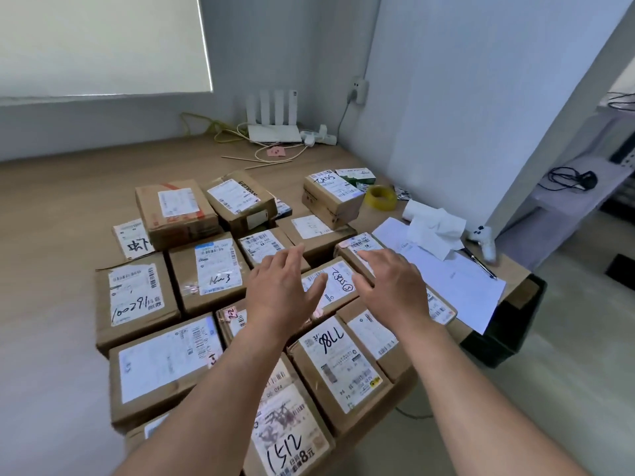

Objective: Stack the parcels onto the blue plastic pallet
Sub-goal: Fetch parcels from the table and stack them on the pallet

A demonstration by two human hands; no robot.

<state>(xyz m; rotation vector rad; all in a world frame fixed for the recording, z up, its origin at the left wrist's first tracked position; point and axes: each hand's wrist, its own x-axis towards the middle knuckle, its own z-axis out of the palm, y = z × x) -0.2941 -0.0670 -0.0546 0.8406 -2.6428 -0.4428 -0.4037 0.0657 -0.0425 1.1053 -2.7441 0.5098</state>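
Soft, cool daylight from the blinded window (103,42) upper left; wide-angle bending and blur toward edges.

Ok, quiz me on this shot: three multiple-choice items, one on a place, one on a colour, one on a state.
1. Where does the yellow tape roll lie?
A. on the floor
B. on the table, beside the far right parcel stack
C. on the window sill

2. What colour is the router at the back of the table?
A. black
B. white
C. blue

3. How are the left hand and right hand?
A. both open over a parcel, holding nothing
B. both clenched into fists
C. both gripping a box

Answers: 1 B, the roll sits on the table next to the stack; 2 B, its body and antennas are white; 3 A, the fingers are straight and nothing is held.
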